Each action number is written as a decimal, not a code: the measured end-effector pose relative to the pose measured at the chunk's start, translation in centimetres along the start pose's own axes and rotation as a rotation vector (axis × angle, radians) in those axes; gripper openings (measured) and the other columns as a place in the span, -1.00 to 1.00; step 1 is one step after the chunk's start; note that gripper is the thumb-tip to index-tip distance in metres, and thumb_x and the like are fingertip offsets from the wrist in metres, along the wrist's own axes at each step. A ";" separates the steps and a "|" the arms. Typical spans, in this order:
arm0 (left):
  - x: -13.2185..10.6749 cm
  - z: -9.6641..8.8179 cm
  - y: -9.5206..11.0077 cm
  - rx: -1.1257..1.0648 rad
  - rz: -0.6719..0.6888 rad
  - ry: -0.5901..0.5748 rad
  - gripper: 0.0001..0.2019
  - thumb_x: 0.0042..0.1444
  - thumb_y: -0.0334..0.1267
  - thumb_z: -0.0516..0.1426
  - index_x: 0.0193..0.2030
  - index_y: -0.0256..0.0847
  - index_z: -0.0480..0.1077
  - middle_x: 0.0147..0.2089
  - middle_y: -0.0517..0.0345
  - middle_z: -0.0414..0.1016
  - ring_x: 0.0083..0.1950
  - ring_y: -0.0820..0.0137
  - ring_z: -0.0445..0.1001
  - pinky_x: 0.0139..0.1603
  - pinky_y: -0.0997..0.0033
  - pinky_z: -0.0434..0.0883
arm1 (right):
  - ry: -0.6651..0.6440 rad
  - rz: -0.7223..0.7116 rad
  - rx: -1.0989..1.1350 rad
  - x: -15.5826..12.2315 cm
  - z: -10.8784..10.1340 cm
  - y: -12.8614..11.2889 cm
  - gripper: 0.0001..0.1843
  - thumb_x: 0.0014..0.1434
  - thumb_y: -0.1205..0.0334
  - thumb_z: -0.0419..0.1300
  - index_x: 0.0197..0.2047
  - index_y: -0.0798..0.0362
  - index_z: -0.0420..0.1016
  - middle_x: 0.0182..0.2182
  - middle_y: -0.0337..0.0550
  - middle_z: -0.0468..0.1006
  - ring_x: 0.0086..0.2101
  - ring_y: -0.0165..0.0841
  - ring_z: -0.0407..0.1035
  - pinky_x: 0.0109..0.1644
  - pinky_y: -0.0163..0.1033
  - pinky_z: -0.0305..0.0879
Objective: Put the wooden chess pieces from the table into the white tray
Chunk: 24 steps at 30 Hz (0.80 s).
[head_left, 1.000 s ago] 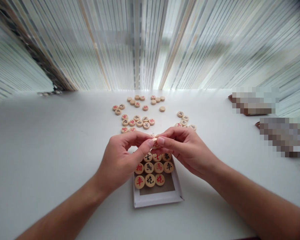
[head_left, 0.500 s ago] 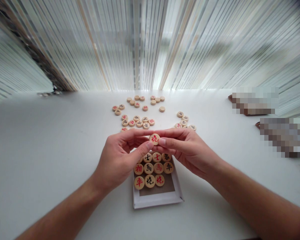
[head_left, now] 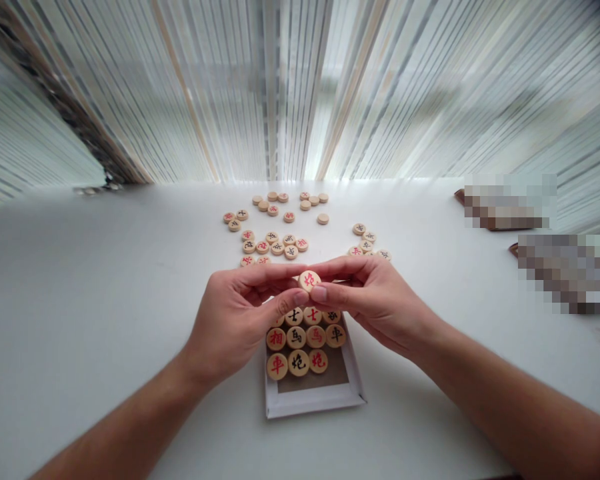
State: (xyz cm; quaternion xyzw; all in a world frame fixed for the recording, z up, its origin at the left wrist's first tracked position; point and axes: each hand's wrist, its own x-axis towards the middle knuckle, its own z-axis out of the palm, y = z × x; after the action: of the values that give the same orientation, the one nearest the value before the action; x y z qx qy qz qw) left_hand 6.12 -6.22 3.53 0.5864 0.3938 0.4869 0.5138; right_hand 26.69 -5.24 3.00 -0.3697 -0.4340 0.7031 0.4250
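Note:
Between my two hands is a round wooden Chinese chess piece (head_left: 309,281) with a red character facing me. My left hand (head_left: 245,307) grips its left side with thumb and fingers. On the other side my right hand (head_left: 367,293) pinches it, the thumb low on its edge. Just below the hands lies a shallow white box (head_left: 325,400) holding rows of red and black pieces, such as a black piece (head_left: 299,363) and a red piece (head_left: 277,366) in the nearest row. The box's far end is hidden behind my hands.
Loose chess pieces (head_left: 277,247) lie in scattered groups on the white table (head_left: 105,320) beyond my hands. More pieces (head_left: 366,245) sit to the right, partly covered by my right hand. Two pixelated brown-edged objects (head_left: 510,223) stand at far right. A striped string curtain (head_left: 300,100) hangs behind.
The right thumb has slid slightly left and down along the piece's edge. The piece is tilted a little differently; both hands stay in nearly the same place above the box.

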 end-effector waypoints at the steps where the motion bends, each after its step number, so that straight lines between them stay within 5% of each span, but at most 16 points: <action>1: 0.0 0.0 0.0 0.005 0.006 -0.005 -0.73 0.10 -0.18 0.53 -0.04 -0.11 0.78 -0.11 0.02 0.82 -0.12 0.19 0.80 0.01 0.23 0.77 | 0.005 -0.005 0.000 0.0 -0.1 0.1 -0.57 -0.12 0.18 0.73 -0.14 -0.01 0.85 -0.24 -0.07 0.82 -0.19 -0.20 0.72 -0.02 -0.13 0.68; 14: -0.6 0.0 -0.3 0.395 0.352 -0.077 -0.71 0.27 -0.44 0.36 0.05 -0.03 0.75 -0.12 0.10 0.79 -0.15 0.32 0.72 -0.10 0.38 0.64 | -0.002 0.019 0.005 -0.2 0.1 0.4 -0.65 -0.16 0.28 0.74 -0.39 0.09 0.70 -0.48 -0.16 0.72 -0.53 -0.46 0.51 -0.47 -0.44 0.45; 24: -0.7 -0.3 -0.9 0.301 0.317 -0.046 -0.66 0.21 -0.46 0.41 0.07 -0.02 0.73 -0.15 0.19 0.76 -0.18 0.38 0.67 -0.06 0.39 0.60 | -0.101 -0.039 0.063 0.1 0.2 0.3 -0.72 0.11 0.10 0.64 -0.38 0.09 0.73 -0.53 -0.20 0.69 -0.52 -0.47 0.57 -0.41 -0.47 0.51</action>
State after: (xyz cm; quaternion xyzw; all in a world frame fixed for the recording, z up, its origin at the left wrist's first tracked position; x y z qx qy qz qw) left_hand 5.72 -6.71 2.50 0.7221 0.3531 0.4837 0.3464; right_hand 26.41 -5.32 2.80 -0.3118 -0.4396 0.7258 0.4275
